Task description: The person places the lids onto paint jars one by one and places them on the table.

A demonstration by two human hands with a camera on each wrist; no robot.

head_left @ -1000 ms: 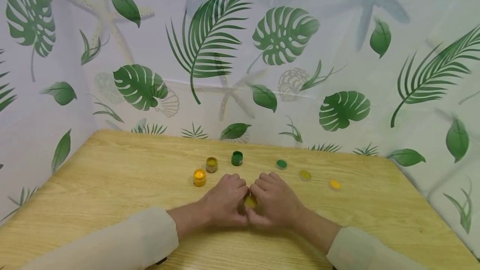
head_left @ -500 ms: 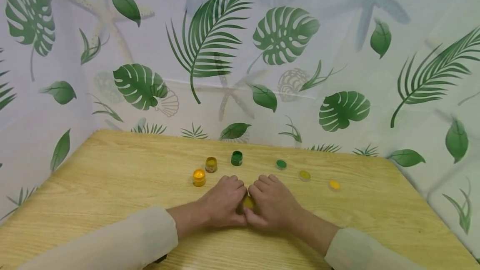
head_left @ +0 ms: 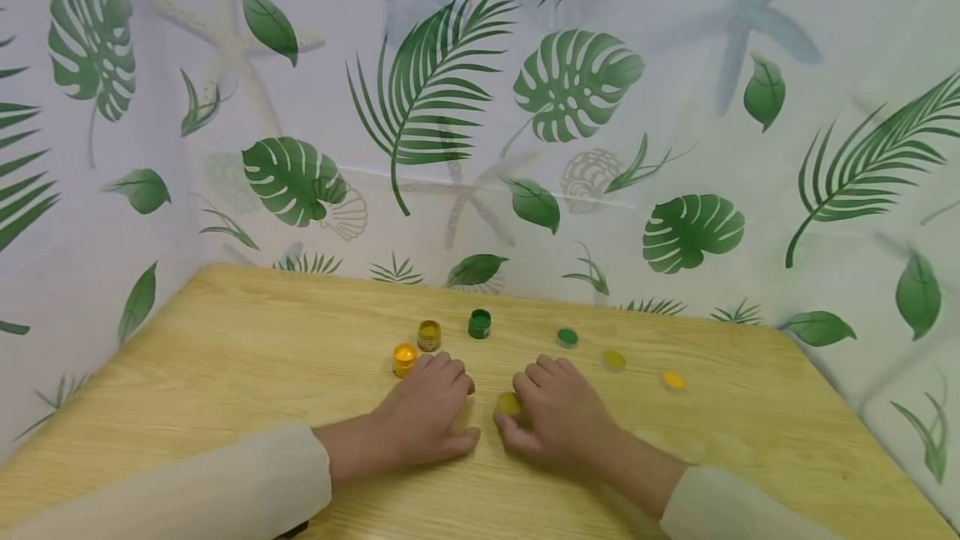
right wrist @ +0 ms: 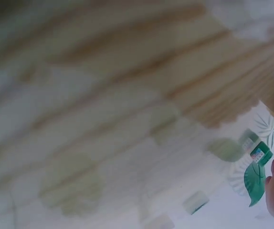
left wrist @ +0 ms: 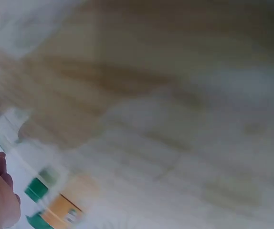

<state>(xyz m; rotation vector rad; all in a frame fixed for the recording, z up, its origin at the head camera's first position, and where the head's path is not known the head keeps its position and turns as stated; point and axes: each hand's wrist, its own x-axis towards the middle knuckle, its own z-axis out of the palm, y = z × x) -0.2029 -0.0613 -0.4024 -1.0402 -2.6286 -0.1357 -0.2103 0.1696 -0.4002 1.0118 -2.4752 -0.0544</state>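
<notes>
Centrally, yellowish jar [head_left: 509,404] in right hand [head_left: 558,407], paint [head_left: 406,352] in open jars [head_left: 480,330] beyond

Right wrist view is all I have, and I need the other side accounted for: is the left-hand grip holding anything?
Observer: No. In the head view, the left-hand grip is empty.
Operator: Which jar stands nearest to it?
Observer: An open orange-yellow jar, partly hidden behind that grip.
Operator: And what is just beyond that jar?
Observer: A mustard-coloured jar, farther from the person and slightly to the right.
</notes>
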